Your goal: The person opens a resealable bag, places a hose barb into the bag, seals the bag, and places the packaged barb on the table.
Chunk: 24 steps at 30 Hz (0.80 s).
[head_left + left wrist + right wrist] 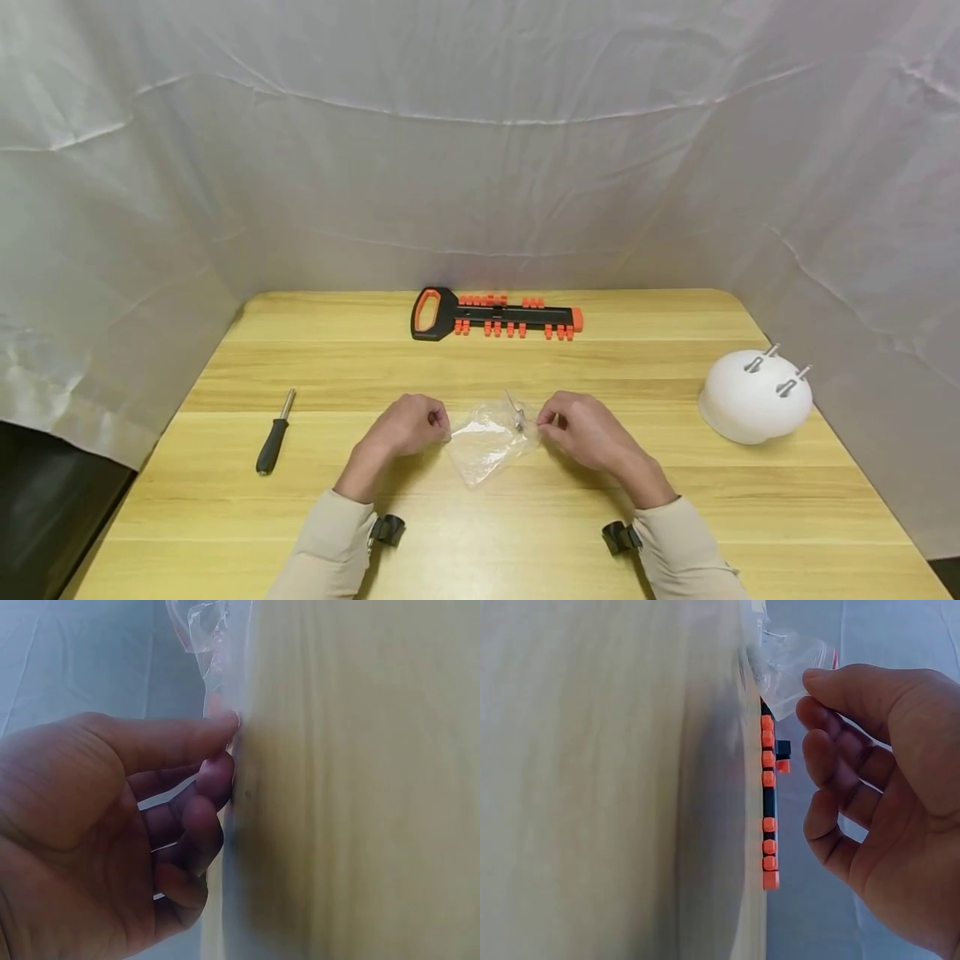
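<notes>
A small clear plastic bag (487, 437) lies on the wooden table (480, 533) between my two hands, with small metal screws (517, 414) inside near its right end. My left hand (411, 425) pinches the bag's left edge with thumb and forefinger; the left wrist view shows the bag (214, 645) just above those fingertips (225, 727). My right hand (581, 425) pinches the bag's right edge, and the right wrist view shows the bag (787, 667) at the thumb tip.
A black and orange bit holder (495, 317) with a loop handle lies at the back centre. A black-handled screwdriver (274, 435) lies to the left. A white dome (756, 397) with two metal pins stands at the right edge. White sheeting surrounds the table.
</notes>
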{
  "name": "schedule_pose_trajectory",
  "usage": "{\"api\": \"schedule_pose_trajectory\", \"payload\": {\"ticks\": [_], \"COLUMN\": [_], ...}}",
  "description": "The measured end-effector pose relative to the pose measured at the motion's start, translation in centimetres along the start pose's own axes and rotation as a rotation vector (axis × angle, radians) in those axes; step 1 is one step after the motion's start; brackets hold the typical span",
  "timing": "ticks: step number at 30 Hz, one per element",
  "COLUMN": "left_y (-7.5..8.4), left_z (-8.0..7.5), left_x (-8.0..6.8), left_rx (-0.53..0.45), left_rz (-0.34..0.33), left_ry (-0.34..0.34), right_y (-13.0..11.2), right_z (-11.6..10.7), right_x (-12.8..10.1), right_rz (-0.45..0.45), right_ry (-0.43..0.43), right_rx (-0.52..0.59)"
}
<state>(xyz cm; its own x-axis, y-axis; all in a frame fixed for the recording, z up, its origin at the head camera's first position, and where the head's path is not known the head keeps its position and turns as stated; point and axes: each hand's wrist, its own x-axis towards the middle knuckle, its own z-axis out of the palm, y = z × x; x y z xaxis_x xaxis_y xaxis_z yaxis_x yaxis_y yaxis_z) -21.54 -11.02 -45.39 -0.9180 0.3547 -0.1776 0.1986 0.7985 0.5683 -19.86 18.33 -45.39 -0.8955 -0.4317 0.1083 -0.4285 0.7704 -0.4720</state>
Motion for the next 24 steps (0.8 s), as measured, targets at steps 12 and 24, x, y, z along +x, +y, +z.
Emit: {"api": "schedule_pose_trajectory", "payload": {"ticks": [12, 24], "left_y": [1.1, 4.1], "left_z": [0.7, 2.9], "left_x": [-0.9, -2.0], "left_rx": [0.006, -0.004], "left_rz": [0.021, 0.052], "left_ry": [-0.074, -0.136], "right_y": [1.0, 1.9], "right_z": [-0.7, -0.7], "right_x": [0.9, 2.5], "right_rz": [0.010, 0.027], "right_ry": [0.001, 0.010], "right_rx": [-0.024, -0.023]}}
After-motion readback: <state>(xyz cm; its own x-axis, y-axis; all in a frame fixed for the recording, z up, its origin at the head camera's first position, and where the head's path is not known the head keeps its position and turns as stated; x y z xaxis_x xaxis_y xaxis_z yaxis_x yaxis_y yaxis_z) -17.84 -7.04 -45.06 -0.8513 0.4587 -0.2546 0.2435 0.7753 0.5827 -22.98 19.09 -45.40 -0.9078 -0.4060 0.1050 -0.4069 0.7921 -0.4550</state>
